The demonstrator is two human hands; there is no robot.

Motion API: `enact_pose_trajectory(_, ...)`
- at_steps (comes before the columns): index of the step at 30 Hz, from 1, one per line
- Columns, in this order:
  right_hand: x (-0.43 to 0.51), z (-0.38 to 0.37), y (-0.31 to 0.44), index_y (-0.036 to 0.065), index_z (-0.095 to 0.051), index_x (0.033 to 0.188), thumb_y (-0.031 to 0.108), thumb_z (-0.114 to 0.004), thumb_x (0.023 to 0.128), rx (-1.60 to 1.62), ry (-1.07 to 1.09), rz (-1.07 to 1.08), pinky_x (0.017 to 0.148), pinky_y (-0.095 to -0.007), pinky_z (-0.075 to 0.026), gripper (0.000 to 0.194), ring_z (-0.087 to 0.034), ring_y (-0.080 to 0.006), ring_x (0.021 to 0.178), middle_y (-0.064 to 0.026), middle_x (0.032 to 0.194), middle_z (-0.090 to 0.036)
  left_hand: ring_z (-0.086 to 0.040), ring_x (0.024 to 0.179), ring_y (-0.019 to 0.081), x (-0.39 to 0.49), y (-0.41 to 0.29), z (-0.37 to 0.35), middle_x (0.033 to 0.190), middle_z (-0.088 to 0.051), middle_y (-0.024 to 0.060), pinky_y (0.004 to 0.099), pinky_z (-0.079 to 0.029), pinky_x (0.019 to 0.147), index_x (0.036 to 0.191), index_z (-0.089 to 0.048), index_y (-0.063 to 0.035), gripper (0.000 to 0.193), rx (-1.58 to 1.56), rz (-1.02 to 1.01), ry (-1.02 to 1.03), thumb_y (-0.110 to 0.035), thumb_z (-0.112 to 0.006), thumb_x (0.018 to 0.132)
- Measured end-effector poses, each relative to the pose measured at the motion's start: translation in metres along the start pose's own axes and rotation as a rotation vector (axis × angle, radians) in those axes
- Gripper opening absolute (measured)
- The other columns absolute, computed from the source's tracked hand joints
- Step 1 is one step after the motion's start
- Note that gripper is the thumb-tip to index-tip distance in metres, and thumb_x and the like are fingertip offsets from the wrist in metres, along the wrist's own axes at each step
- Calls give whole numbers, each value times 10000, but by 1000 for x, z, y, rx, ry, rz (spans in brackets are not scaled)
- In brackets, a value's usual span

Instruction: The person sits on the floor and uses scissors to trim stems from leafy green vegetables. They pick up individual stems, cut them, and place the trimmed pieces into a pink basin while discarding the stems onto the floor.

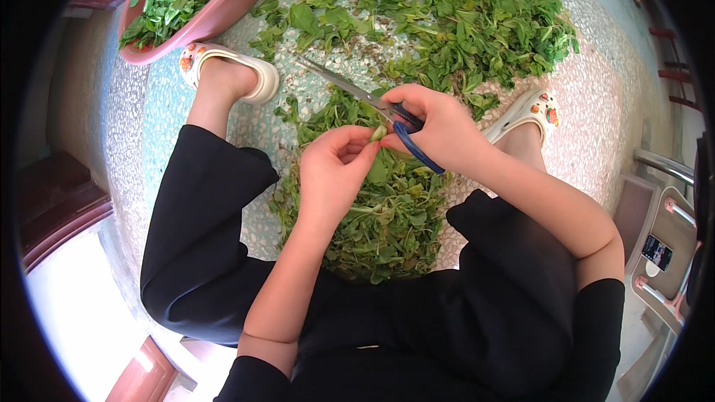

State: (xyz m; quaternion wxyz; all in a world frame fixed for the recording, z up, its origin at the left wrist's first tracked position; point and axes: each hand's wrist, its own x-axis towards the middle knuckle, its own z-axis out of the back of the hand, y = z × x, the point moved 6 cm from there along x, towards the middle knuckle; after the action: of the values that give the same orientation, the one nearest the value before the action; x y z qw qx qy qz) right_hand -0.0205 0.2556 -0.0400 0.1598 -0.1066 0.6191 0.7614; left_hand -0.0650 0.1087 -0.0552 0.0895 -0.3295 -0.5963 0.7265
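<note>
My left hand point(339, 164) pinches a small pale-green piece of leafy greens point(379, 133) between thumb and fingertips. Blue-handled scissors point(366, 96) hang from my right hand point(433, 125), their metal blades pointing to the upper left, away from the piece. My right fingertips touch or nearly touch the same piece; which of the two cannot be told. Beneath both hands lies a pile of leafy greens point(385, 223) between my legs. A larger spread of greens point(475, 17) covers the floor beyond.
At the upper left, a pink plastic basin point(223, 11) holds more greens. My feet, in white clogs point(262, 81), rest on the terrazzo floor point(592, 106) either side of the pile. A small folding table point(637, 279) bearing a phone point(657, 253) is at the right.
</note>
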Motion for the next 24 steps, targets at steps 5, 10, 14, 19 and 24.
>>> enact_pose_trajectory(5,1,1,-1,20,-566,1044,39,-701,717,66,-18,21,595,-229,-430,353,-511,-67,655,-10,717,-581,-589,713,69,0,0,1,824,-647,29,201,-465,644,943,-636,37,134,121,-60,26,-3,-622,816)
enact_pose_trajectory(10,5,9,-10,26,-548,1067,-3,-691,729,143,33,-69,644,-218,-450,368,-559,-61,721,-16,783,-618,-614,744,120,5,2,22,837,-641,76,230,-479,665,931,-648,9,128,319,-166,-70,-7,-603,812)
enact_pose_trajectory(14,0,5,-16,20,-544,1066,9,-713,733,34,128,-182,708,-231,-479,374,-597,-83,806,-53,879,-655,-597,809,84,11,29,34,936,-658,50,218,-470,738,1033,-613,36,179,-232,156,39,-13,-551,873)
enact_pose_trajectory(19,0,-7,-2,9,-528,1084,39,-746,720,125,59,-11,720,-230,-475,426,-589,-84,823,-51,915,-651,-602,862,111,9,27,29,968,-650,62,228,-462,787,1055,-605,28,194,-348,160,165,-56,-544,891)
enact_pose_trajectory(24,0,-15,1,20,-544,1066,40,-748,704,34,16,13,696,-223,-460,416,-559,-63,756,-14,815,-619,-603,888,108,4,19,11,984,-651,85,217,-464,779,1061,-590,29,208,-353,138,253,-2,-568,857)
